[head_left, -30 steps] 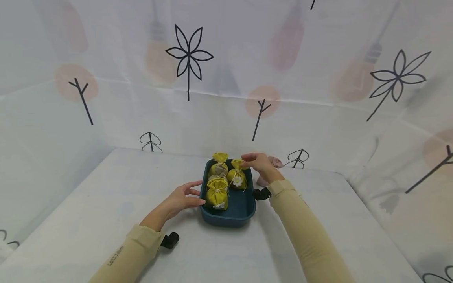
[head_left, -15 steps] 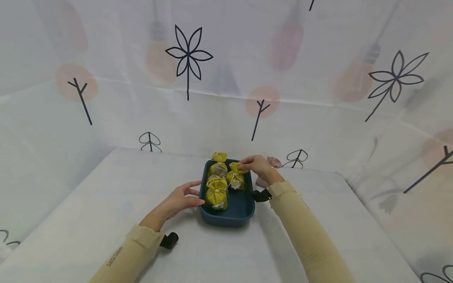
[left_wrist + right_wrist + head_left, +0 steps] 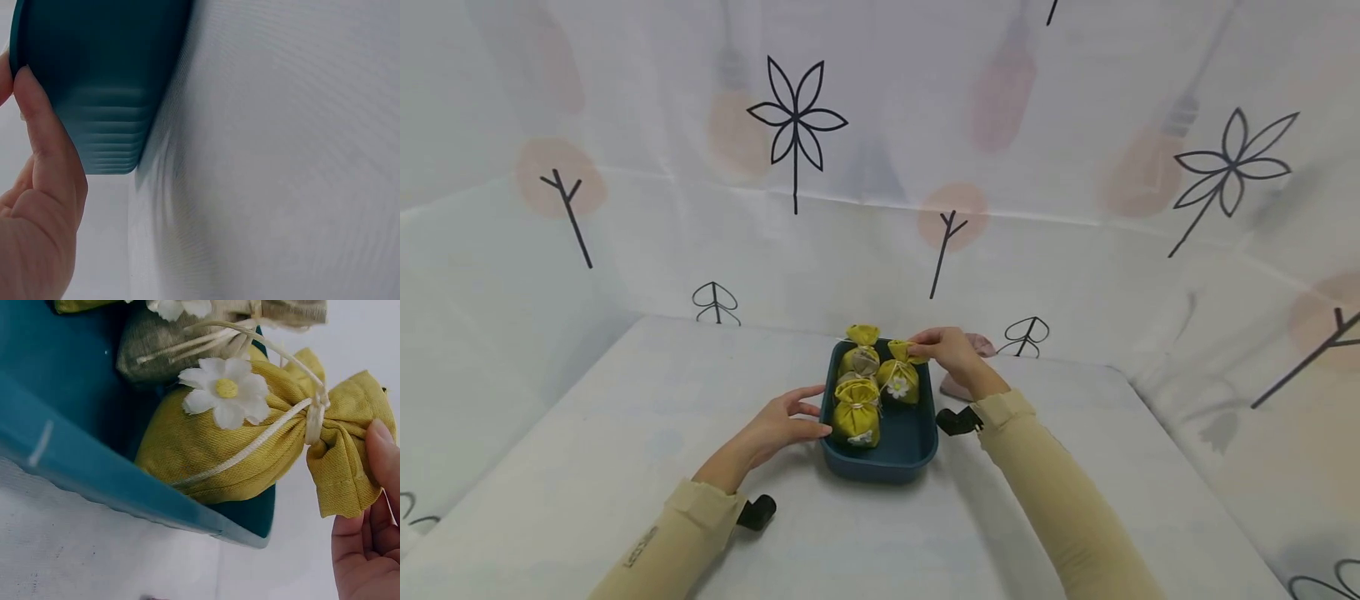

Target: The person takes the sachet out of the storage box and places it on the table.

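Right wrist view: the right hand still closely pinches the bag by its top, so it is not released. Its body is beside this grip, inside the tray; opposite, the left hand touches the rim, fingers extended.

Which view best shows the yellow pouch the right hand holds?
Right wrist: the pouch is close and large, its flower and cord clear. The head view shows it small; the left wrist, not at all.
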Available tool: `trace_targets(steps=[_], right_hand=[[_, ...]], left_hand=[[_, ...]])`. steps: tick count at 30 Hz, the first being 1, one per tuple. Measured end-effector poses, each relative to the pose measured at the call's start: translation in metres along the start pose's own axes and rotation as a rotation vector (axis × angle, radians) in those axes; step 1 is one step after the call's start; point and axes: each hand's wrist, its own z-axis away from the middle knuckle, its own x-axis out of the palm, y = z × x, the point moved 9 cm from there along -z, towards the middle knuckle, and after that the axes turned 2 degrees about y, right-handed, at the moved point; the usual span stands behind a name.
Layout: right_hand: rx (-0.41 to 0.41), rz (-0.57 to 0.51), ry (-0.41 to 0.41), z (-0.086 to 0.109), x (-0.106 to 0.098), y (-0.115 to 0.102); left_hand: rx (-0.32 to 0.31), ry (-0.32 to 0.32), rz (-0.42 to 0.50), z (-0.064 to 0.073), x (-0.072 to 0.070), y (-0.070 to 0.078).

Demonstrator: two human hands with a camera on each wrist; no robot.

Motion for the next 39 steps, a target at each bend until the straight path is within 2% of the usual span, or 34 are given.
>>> trace_targets(steps=[8, 13, 16, 22, 31, 39], right_hand=[[-0.020, -0.053, 0.075, 0.014, -0.005, -0.013], [-0.015, -0.048, 0.123, 0.025, -0.010, -0.021], [-0.017, -0.027, 0.131, 0.032, -0.011, -0.026], [-0.007, -0.001, 0.146, 0.043, -0.015, -0.031], [-0.027, -0.092, 0.155, 0.061, -0.024, -0.037], [-0.066, -0.086, 0.210, 0.077, -0.039, -0.041]], left_hand=[[-0.015, -0.007, 0.005, 0.000, -0.001, -0.003], [-0.008, -0.019, 0.012, 0.003, 0.000, 0.000], [0.008, -0.024, 0.015, 0.005, 0.000, 0.003], [-0.001, -0.023, 0.017, 0.006, -0.001, 0.004], [-0.007, -0.031, 0.024, 0.005, 0.000, 0.005], [-0.011, -0.047, 0.020, 0.005, 0.001, 0.006]])
